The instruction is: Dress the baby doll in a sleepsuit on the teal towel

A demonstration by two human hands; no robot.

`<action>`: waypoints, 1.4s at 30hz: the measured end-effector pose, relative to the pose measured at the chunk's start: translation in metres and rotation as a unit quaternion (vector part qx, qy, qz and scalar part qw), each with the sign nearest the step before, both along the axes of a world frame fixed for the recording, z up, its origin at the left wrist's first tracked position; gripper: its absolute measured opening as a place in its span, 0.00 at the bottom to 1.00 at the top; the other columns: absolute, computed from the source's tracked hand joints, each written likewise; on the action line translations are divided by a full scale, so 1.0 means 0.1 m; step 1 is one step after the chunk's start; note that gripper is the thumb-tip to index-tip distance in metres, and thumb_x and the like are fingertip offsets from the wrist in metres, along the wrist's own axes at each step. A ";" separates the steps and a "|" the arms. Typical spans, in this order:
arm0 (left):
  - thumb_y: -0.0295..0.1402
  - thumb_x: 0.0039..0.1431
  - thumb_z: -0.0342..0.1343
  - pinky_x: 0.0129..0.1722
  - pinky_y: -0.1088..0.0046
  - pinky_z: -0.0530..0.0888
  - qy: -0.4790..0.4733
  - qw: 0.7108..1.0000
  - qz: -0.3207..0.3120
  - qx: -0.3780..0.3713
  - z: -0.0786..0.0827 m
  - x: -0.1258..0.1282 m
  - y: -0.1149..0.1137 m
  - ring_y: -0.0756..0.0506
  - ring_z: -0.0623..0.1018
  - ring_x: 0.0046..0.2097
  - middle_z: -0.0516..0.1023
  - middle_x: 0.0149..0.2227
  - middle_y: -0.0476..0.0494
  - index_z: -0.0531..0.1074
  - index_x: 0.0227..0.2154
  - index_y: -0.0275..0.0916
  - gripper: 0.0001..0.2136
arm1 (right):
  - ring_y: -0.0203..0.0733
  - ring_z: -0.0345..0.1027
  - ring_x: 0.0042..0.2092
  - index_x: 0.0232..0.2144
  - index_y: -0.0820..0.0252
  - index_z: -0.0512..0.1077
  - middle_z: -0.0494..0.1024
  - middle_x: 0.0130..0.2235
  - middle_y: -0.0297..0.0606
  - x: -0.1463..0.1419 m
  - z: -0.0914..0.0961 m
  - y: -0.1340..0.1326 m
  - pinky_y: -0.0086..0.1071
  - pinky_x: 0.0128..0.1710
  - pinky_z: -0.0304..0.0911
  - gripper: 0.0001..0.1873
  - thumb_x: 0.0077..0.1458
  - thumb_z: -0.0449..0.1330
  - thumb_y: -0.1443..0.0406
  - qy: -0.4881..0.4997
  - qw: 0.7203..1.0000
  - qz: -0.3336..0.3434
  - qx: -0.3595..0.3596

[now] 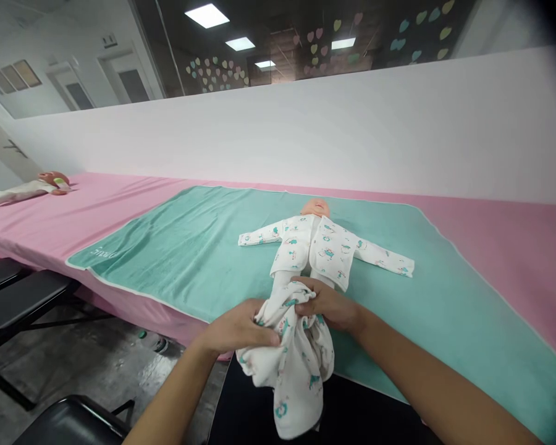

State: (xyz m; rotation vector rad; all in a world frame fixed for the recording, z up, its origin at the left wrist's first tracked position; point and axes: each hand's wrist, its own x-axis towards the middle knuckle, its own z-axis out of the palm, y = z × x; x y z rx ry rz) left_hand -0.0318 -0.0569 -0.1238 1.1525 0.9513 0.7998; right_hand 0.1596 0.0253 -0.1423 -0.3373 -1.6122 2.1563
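A baby doll point(315, 207) lies on its back on a teal mat point(189, 247), its head pointing to the far wall. It wears a white printed top point(327, 247) with the sleeves spread out. At the doll's lower end I hold white printed baby trousers point(291, 364), bunched up and hanging over the table's near edge. My left hand point(236, 330) grips the left side of the bunched cloth. My right hand point(328, 306) grips the right side, just below the hem of the top. The doll's legs are hidden by the cloth and my hands.
The mat lies on a long table with a pink cover point(514, 247), against a white wall. A second doll point(32, 188) lies at the far left. Black chairs point(13, 303) stand on the floor to the left and below.
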 end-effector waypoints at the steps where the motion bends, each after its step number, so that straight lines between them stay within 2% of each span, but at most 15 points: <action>1: 0.34 0.43 0.65 0.29 0.74 0.67 -0.003 1.000 -0.005 -0.007 -0.01 -0.01 -0.03 0.46 0.73 0.29 0.76 0.28 0.45 0.75 0.30 0.34 0.11 | 0.32 0.65 0.32 0.34 0.62 0.69 0.70 0.30 0.31 -0.01 -0.02 0.00 0.27 0.34 0.61 0.15 0.44 0.66 0.62 0.010 1.000 -0.013 -0.013; 5: 0.36 0.50 0.60 0.31 0.72 0.70 -0.145 0.973 0.177 0.001 -0.07 0.12 -0.01 0.46 0.75 0.30 0.76 0.29 0.44 0.73 0.35 0.37 0.11 | 0.37 0.66 0.37 0.37 0.63 0.70 0.72 0.34 0.36 -0.02 -0.03 0.01 0.31 0.38 0.62 0.21 0.42 0.66 0.58 -0.001 0.999 0.033 -0.023; 7: 0.38 0.51 0.59 0.29 0.72 0.70 -0.188 0.957 0.220 -0.009 -0.08 0.22 0.05 0.46 0.75 0.28 0.76 0.27 0.44 0.72 0.34 0.36 0.11 | 0.40 0.68 0.38 0.38 0.64 0.71 0.74 0.35 0.38 -0.02 -0.02 0.02 0.34 0.39 0.63 0.25 0.37 0.69 0.57 -0.029 0.995 0.100 -0.003; 9: 0.40 0.52 0.58 0.28 0.71 0.70 -0.206 0.955 0.212 -0.032 -0.07 0.27 0.09 0.46 0.74 0.26 0.75 0.25 0.43 0.72 0.31 0.34 0.12 | 0.42 0.69 0.37 0.36 0.65 0.72 0.75 0.34 0.39 -0.01 -0.02 0.03 0.34 0.37 0.65 0.26 0.33 0.71 0.59 -0.057 0.984 0.165 0.024; 11: 0.42 0.54 0.55 0.29 0.70 0.71 -0.205 0.960 0.184 -0.041 -0.04 0.25 0.10 0.45 0.75 0.28 0.75 0.26 0.42 0.72 0.31 0.34 0.14 | 0.42 0.69 0.38 0.37 0.66 0.73 0.76 0.34 0.39 0.00 -0.05 0.03 0.34 0.38 0.65 0.24 0.34 0.71 0.63 -0.054 0.983 0.172 0.030; 14: 0.41 0.52 0.58 0.32 0.71 0.71 -0.142 0.985 0.102 -0.013 -0.01 0.13 0.05 0.44 0.76 0.32 0.77 0.31 0.40 0.73 0.35 0.32 0.16 | 0.41 0.70 0.39 0.42 0.65 0.71 0.76 0.38 0.42 0.01 -0.12 0.02 0.35 0.40 0.65 0.23 0.42 0.67 0.60 0.016 0.996 0.078 -0.028; 17: 0.33 0.44 0.65 0.32 0.73 0.71 -0.055 0.998 0.020 -0.010 0.00 0.03 0.00 0.44 0.76 0.33 0.77 0.32 0.41 0.74 0.37 0.32 0.17 | 0.41 0.70 0.39 0.43 0.66 0.70 0.76 0.38 0.45 0.00 -0.15 0.00 0.36 0.40 0.65 0.25 0.47 0.62 0.54 0.051 0.996 0.023 -0.075; 20: 0.35 0.49 0.61 0.32 0.72 0.72 -0.114 0.987 0.114 -0.009 -0.03 0.08 0.00 0.44 0.77 0.33 0.77 0.32 0.41 0.72 0.38 0.34 0.14 | 0.41 0.70 0.39 0.42 0.65 0.71 0.76 0.38 0.43 -0.02 -0.10 -0.01 0.35 0.41 0.65 0.24 0.47 0.63 0.54 0.015 0.998 0.036 -0.048; 23: 0.40 0.53 0.57 0.32 0.72 0.72 -0.200 0.957 0.210 -0.008 -0.08 0.21 0.04 0.45 0.77 0.31 0.77 0.31 0.41 0.71 0.36 0.34 0.14 | 0.41 0.69 0.39 0.40 0.64 0.72 0.76 0.37 0.41 -0.02 -0.02 -0.02 0.35 0.41 0.65 0.25 0.41 0.67 0.57 -0.059 0.991 0.118 0.021; 26: 0.43 0.54 0.55 0.31 0.72 0.72 -0.194 0.963 0.188 -0.019 -0.09 0.24 0.05 0.45 0.76 0.31 0.77 0.31 0.41 0.71 0.39 0.34 0.16 | 0.40 0.69 0.37 0.39 0.64 0.72 0.75 0.36 0.39 -0.03 -0.01 -0.02 0.36 0.40 0.65 0.26 0.35 0.70 0.61 -0.082 0.985 0.143 0.044; 30: 0.38 0.43 0.65 0.32 0.71 0.72 -0.098 0.994 0.051 0.004 -0.04 0.11 0.00 0.44 0.76 0.33 0.77 0.33 0.41 0.73 0.40 0.33 0.21 | 0.36 0.67 0.34 0.34 0.64 0.71 0.74 0.32 0.36 -0.02 -0.09 -0.02 0.32 0.38 0.64 0.19 0.43 0.66 0.57 -0.003 1.000 0.022 0.003; 32: 0.32 0.40 0.66 0.35 0.69 0.72 -0.072 0.997 0.014 0.002 -0.03 0.06 -0.02 0.43 0.76 0.34 0.77 0.33 0.42 0.73 0.40 0.33 0.20 | 0.35 0.67 0.34 0.33 0.64 0.71 0.73 0.30 0.35 -0.01 -0.10 -0.02 0.31 0.37 0.63 0.18 0.43 0.66 0.56 0.011 1.000 0.024 -0.002; 37: 0.33 0.51 0.58 0.33 0.73 0.71 -0.192 0.963 0.186 0.023 -0.06 0.19 0.03 0.45 0.76 0.35 0.76 0.34 0.43 0.70 0.40 0.37 0.13 | 0.37 0.67 0.34 0.34 0.65 0.71 0.73 0.31 0.36 -0.03 0.00 -0.03 0.33 0.37 0.64 0.20 0.41 0.67 0.58 -0.057 0.986 0.156 0.025; 39: 0.36 0.53 0.57 0.31 0.73 0.71 -0.197 0.961 0.194 0.016 -0.08 0.24 0.05 0.45 0.76 0.34 0.76 0.34 0.42 0.69 0.41 0.36 0.14 | 0.37 0.67 0.33 0.34 0.65 0.71 0.73 0.31 0.36 -0.04 0.02 -0.04 0.33 0.35 0.64 0.19 0.40 0.68 0.60 -0.078 0.981 0.176 0.030; 42: 0.37 0.50 0.59 0.31 0.72 0.70 -0.144 0.979 0.141 0.028 -0.07 0.20 0.02 0.44 0.75 0.35 0.75 0.34 0.42 0.69 0.44 0.36 0.19 | 0.35 0.65 0.33 0.33 0.64 0.71 0.72 0.31 0.35 -0.04 -0.02 -0.04 0.31 0.36 0.63 0.16 0.43 0.67 0.61 -0.057 0.992 0.102 0.037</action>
